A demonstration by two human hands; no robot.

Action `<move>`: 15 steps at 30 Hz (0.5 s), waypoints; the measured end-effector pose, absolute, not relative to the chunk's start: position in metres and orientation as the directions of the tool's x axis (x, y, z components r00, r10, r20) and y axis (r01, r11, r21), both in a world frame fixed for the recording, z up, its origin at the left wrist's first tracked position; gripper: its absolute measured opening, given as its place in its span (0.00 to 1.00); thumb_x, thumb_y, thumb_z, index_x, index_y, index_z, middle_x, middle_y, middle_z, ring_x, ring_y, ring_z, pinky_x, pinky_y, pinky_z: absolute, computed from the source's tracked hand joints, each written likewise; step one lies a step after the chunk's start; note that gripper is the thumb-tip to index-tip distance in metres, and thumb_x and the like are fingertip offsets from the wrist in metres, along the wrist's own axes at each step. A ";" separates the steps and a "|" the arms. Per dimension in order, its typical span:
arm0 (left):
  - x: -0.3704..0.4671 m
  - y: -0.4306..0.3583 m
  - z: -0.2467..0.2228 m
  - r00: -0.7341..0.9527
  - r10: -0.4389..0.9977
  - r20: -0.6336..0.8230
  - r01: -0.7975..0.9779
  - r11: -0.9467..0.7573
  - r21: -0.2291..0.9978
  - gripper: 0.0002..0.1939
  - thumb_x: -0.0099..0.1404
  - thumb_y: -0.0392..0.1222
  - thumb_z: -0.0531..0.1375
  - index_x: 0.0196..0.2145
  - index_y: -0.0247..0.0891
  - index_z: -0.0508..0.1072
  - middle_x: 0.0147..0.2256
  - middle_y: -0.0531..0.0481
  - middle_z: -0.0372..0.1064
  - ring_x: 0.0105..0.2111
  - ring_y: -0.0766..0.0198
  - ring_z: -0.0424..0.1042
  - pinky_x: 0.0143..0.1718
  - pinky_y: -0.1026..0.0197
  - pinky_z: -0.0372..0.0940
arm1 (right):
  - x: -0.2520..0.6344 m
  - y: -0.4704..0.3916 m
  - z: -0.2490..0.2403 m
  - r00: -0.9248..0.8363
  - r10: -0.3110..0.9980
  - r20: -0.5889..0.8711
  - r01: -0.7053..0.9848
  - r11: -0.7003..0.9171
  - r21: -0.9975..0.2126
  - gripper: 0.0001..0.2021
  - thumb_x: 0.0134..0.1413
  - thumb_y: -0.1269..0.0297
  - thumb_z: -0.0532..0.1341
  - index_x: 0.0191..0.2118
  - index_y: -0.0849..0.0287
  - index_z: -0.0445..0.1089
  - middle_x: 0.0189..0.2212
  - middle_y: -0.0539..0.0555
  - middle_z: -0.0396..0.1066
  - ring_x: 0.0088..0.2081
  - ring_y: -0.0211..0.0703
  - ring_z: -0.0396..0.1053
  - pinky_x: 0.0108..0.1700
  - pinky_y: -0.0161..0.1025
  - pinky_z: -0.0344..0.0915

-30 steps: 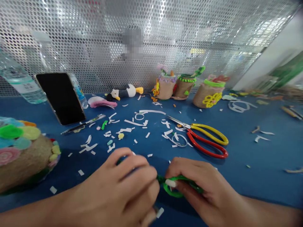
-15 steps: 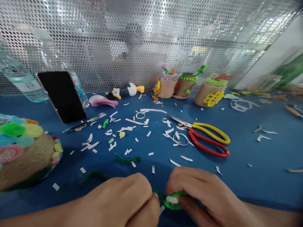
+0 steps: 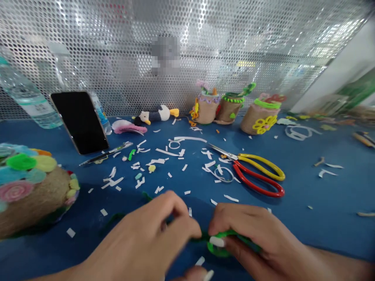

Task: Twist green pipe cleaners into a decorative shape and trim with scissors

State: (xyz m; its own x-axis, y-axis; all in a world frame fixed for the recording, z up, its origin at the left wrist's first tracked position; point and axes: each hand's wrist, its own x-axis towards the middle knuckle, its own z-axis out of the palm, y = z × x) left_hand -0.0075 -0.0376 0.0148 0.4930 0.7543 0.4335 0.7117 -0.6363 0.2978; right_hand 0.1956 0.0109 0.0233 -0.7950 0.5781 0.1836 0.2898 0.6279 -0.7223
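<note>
Since the earlier frame, the left hand (image 3: 146,238) has lifted, fingers pinching the dark pipe cleaner (image 3: 202,235). Bottom centre, the right hand (image 3: 252,234) grips the green loop (image 3: 218,248); a slack pinch could let it uncoil.

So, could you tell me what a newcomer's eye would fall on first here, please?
Probably the two hands at the bottom edge: the left hand and right hand meet over a bright green pipe cleaner, pinched in the right fingers. Next, the red and yellow scissors lying mid-table among white paper scraps, and the twine-wrapped pot with coloured pompoms at far left.
</note>
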 end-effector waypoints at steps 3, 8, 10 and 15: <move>-0.008 -0.025 0.025 0.402 0.844 0.355 0.642 -0.537 0.548 0.13 0.51 0.36 0.63 0.36 0.42 0.68 0.34 0.54 0.69 0.31 0.67 0.71 0.30 0.68 0.68 | 0.201 0.014 0.023 -0.873 0.305 0.381 0.230 0.946 -0.230 0.20 0.62 0.74 0.41 0.31 0.65 0.70 0.26 0.57 0.71 0.27 0.41 0.66 0.30 0.37 0.62; -0.007 -0.023 0.018 0.402 0.873 0.275 0.597 -0.478 0.644 0.15 0.52 0.29 0.61 0.37 0.43 0.68 0.34 0.56 0.69 0.33 0.68 0.69 0.33 0.68 0.66 | 0.204 0.014 0.019 -0.925 0.104 0.366 0.132 0.990 0.054 0.28 0.63 0.73 0.33 0.34 0.65 0.71 0.25 0.57 0.72 0.24 0.43 0.66 0.28 0.41 0.61; -0.006 -0.025 0.016 0.442 0.854 0.274 0.591 -0.507 0.628 0.10 0.54 0.29 0.60 0.33 0.42 0.69 0.31 0.56 0.69 0.31 0.68 0.69 0.31 0.68 0.65 | 0.203 0.011 0.017 -0.923 0.121 0.365 0.154 0.986 0.064 0.27 0.63 0.73 0.34 0.36 0.64 0.71 0.26 0.57 0.73 0.26 0.44 0.67 0.29 0.42 0.62; -0.004 -0.027 0.017 0.488 0.714 0.502 0.635 -0.685 0.357 0.10 0.58 0.27 0.53 0.24 0.39 0.68 0.25 0.54 0.66 0.26 0.67 0.64 0.28 0.64 0.61 | 0.199 0.003 0.012 -0.873 0.267 0.407 0.264 0.962 -0.067 0.24 0.64 0.72 0.37 0.35 0.62 0.70 0.25 0.57 0.73 0.29 0.46 0.69 0.32 0.42 0.62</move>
State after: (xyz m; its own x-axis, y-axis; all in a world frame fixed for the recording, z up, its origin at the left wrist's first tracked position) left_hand -0.0038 -0.0271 0.0173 0.4876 0.7142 0.5021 0.6351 -0.6848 0.3574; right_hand 0.1994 0.0034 0.0125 -0.8732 0.2674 0.4074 0.2636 0.9623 -0.0666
